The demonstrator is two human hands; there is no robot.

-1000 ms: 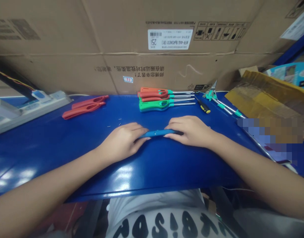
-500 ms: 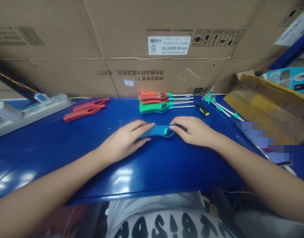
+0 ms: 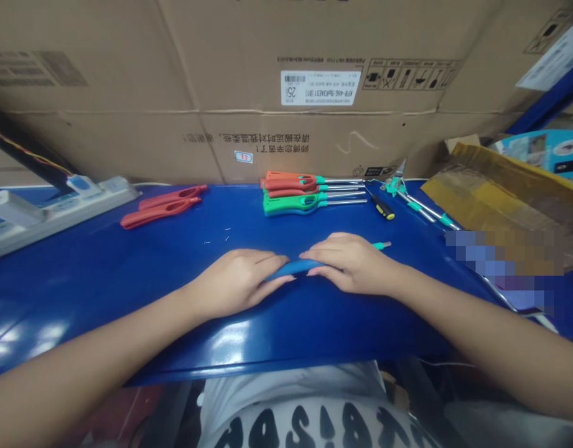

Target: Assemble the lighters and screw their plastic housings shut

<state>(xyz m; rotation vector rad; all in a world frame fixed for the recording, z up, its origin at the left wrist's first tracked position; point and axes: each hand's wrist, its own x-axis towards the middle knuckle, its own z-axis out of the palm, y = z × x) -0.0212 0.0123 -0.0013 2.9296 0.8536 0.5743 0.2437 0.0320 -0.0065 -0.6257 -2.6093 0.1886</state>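
Note:
A blue lighter handle (image 3: 295, 267) is held crosswise between my two hands, just above the blue table. My left hand (image 3: 242, 277) pinches its left end between thumb and fingers. The right end is gripped by my right hand (image 3: 354, 261), whose fingers hide much of it. A teal piece with a short metal end (image 3: 382, 246) shows behind my right hand; whether it joins the handle I cannot tell. Beyond my hands lies a stack of long-nosed lighters, with a red one (image 3: 290, 186) over a green one (image 3: 290, 205). Several tiny pins (image 3: 227, 238) lie near my left hand.
Two red handle shells (image 3: 160, 213) lie at the left by a white power strip (image 3: 94, 199). A black-and-yellow screwdriver (image 3: 382, 206) and teal-collared metal tubes (image 3: 417, 204) are at the right. A cardboard box (image 3: 249, 81) stands along the back; a taped carton (image 3: 501, 193) sits right.
Both hands have come a little nearer to me with the blue handle. It has been turned edge-on, its trigger opening is now out of sight, and my right hand covers more of it.

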